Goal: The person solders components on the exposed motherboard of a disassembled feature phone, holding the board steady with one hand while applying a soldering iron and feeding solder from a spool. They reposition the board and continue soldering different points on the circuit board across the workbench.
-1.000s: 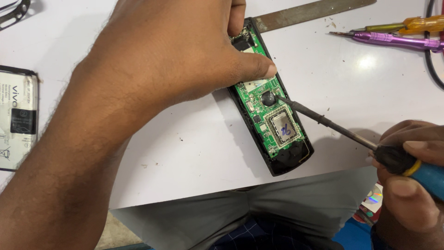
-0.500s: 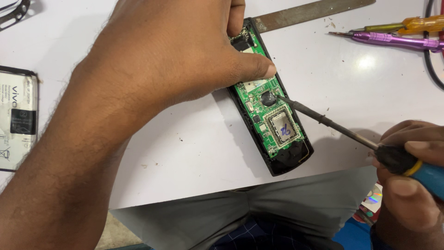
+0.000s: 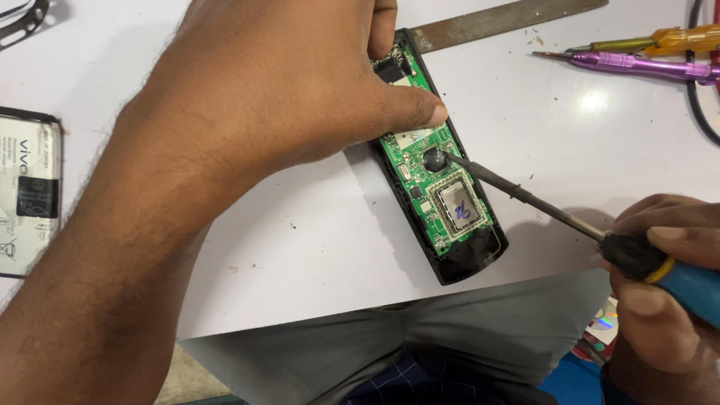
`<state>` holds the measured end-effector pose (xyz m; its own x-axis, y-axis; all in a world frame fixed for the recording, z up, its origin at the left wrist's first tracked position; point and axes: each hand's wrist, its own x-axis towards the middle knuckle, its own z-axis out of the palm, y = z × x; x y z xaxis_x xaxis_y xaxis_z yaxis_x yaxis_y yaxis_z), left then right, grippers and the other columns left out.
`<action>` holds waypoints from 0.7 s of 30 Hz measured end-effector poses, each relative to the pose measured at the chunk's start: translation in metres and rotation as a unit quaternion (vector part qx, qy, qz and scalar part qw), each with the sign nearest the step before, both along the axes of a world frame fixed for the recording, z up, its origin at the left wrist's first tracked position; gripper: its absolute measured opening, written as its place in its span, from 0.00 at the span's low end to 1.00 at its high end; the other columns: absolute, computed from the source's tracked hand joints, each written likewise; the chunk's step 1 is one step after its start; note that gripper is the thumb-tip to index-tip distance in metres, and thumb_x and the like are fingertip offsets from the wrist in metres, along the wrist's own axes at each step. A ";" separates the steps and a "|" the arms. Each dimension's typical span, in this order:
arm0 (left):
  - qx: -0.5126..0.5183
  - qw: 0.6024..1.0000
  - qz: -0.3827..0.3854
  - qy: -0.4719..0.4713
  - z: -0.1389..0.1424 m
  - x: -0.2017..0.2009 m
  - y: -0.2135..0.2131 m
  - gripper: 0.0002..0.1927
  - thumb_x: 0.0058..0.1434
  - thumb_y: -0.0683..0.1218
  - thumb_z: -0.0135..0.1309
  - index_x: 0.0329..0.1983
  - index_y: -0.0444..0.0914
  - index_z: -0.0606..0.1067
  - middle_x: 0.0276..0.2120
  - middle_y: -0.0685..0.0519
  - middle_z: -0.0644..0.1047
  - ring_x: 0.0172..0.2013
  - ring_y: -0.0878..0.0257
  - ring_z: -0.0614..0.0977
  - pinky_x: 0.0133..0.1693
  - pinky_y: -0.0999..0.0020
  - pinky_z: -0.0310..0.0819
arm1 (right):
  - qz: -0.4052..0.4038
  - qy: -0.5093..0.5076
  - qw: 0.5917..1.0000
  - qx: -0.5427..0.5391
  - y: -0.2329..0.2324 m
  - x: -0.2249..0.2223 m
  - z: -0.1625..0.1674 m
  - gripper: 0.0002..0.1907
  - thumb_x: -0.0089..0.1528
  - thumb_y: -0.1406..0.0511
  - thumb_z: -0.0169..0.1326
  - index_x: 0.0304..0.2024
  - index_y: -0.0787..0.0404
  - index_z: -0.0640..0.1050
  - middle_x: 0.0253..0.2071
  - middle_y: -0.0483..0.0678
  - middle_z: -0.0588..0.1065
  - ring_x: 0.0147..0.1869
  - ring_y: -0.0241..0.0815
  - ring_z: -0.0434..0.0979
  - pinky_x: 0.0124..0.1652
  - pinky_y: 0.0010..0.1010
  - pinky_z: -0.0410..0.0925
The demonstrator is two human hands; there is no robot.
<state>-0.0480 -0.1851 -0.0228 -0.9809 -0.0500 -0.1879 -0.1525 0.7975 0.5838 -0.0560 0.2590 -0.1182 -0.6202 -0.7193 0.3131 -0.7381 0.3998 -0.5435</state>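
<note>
No change from the earlier frames. Right hand (image 3: 664, 300) grips the screwdriver (image 3: 600, 240), tip on the circuit board (image 3: 435, 187). Left hand (image 3: 300, 97) fingers pin the opened phone (image 3: 469, 259) to the white worktop (image 3: 300, 240); its long axis runs near-right to far-left.

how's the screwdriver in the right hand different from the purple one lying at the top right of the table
The blue-handled screwdriver is gripped by the right hand; the purple screwdriver lies loose on the white table.
The blue-handled one slants down with its tip on the green circuit board; the purple one lies flat, touching no board.
The blue-handled one has a dark collar and yellow ring; the purple one is one colour.
Both point left.
</note>
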 end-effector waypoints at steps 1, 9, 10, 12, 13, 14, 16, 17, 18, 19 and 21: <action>-0.002 1.000 -0.001 0.000 0.000 0.000 0.000 0.24 0.51 0.61 0.71 0.29 0.43 0.71 0.15 0.52 0.75 0.16 0.64 0.81 0.16 0.69 0.69 | 0.000 0.023 1.000 0.005 -0.005 0.001 0.000 0.25 0.71 0.51 0.51 0.58 0.64 0.66 0.37 0.56 0.77 0.42 0.46 0.85 0.46 0.35 0.79; -0.001 1.000 -0.001 0.003 0.001 0.000 -0.001 0.25 0.50 0.61 0.71 0.29 0.43 0.71 0.16 0.53 0.76 0.17 0.65 0.81 0.17 0.69 0.69 | -0.012 -0.051 0.994 -0.096 -0.040 0.006 0.007 0.32 0.66 0.47 0.52 0.60 0.62 0.64 0.37 0.52 0.75 0.32 0.40 0.81 0.37 0.32 0.78; -0.003 1.000 0.001 -0.003 0.001 0.000 -0.001 0.24 0.50 0.61 0.71 0.29 0.43 0.71 0.15 0.52 0.76 0.17 0.65 0.81 0.17 0.69 0.70 | -0.049 -0.064 0.992 -0.100 -0.045 0.010 0.009 0.31 0.67 0.48 0.53 0.61 0.62 0.64 0.38 0.53 0.75 0.33 0.41 0.80 0.38 0.32 0.77; -0.003 1.000 0.002 -0.005 0.001 0.000 0.000 0.24 0.50 0.61 0.71 0.29 0.43 0.71 0.15 0.52 0.76 0.17 0.65 0.82 0.16 0.69 0.70 | -0.042 -0.064 0.992 -0.100 -0.053 0.006 0.017 0.30 0.67 0.49 0.53 0.61 0.62 0.65 0.38 0.54 0.75 0.33 0.41 0.80 0.38 0.33 0.77; 0.000 1.000 0.002 -0.003 0.001 0.000 0.000 0.24 0.50 0.61 0.71 0.29 0.43 0.71 0.15 0.52 0.76 0.17 0.65 0.82 0.16 0.69 0.70 | 0.002 -0.051 0.994 -0.097 -0.056 -0.001 0.022 0.29 0.67 0.50 0.52 0.61 0.62 0.65 0.37 0.54 0.75 0.32 0.40 0.82 0.38 0.33 0.78; 0.002 1.000 0.001 0.000 0.001 0.000 0.000 0.24 0.50 0.61 0.71 0.29 0.43 0.71 0.15 0.52 0.76 0.17 0.65 0.82 0.16 0.69 0.70 | 0.019 -0.050 0.995 -0.081 -0.058 0.001 0.027 0.28 0.68 0.51 0.52 0.61 0.63 0.65 0.37 0.54 0.75 0.33 0.41 0.82 0.39 0.34 0.79; 0.001 1.000 0.003 -0.001 0.001 0.000 0.000 0.24 0.51 0.61 0.71 0.29 0.43 0.71 0.15 0.52 0.76 0.17 0.65 0.82 0.16 0.69 0.70 | 0.029 -0.062 0.997 -0.037 -0.061 0.002 0.034 0.27 0.70 0.53 0.53 0.63 0.63 0.64 0.36 0.54 0.76 0.36 0.44 0.83 0.43 0.36 0.78; 0.000 1.000 0.003 -0.002 0.001 0.000 0.000 0.24 0.51 0.61 0.71 0.29 0.43 0.71 0.15 0.52 0.76 0.17 0.65 0.82 0.16 0.69 0.70 | 0.012 -0.067 0.997 -0.042 -0.063 0.004 0.031 0.26 0.71 0.54 0.53 0.63 0.63 0.65 0.36 0.54 0.76 0.36 0.45 0.83 0.43 0.37 0.78; 0.000 1.000 0.003 -0.001 0.001 0.000 0.000 0.24 0.51 0.62 0.71 0.29 0.43 0.71 0.15 0.52 0.76 0.17 0.65 0.82 0.16 0.69 0.70 | -0.006 -0.072 0.996 -0.047 -0.062 0.007 0.032 0.25 0.71 0.56 0.54 0.63 0.63 0.65 0.36 0.55 0.76 0.37 0.46 0.83 0.44 0.37 0.79; 0.000 1.000 0.003 -0.001 0.001 0.000 0.000 0.25 0.50 0.62 0.71 0.28 0.43 0.71 0.15 0.52 0.76 0.17 0.65 0.81 0.16 0.69 0.70 | -0.032 -0.069 0.994 -0.085 -0.064 0.009 0.025 0.24 0.71 0.56 0.55 0.62 0.63 0.67 0.36 0.56 0.76 0.37 0.46 0.82 0.42 0.37 0.80; -0.001 1.000 0.001 0.002 0.001 0.000 0.000 0.25 0.50 0.62 0.71 0.28 0.43 0.71 0.15 0.52 0.76 0.17 0.65 0.81 0.16 0.69 0.70 | -0.029 -0.059 0.992 -0.107 -0.059 0.008 0.021 0.23 0.71 0.57 0.55 0.62 0.62 0.68 0.37 0.57 0.76 0.37 0.45 0.83 0.41 0.35 0.80</action>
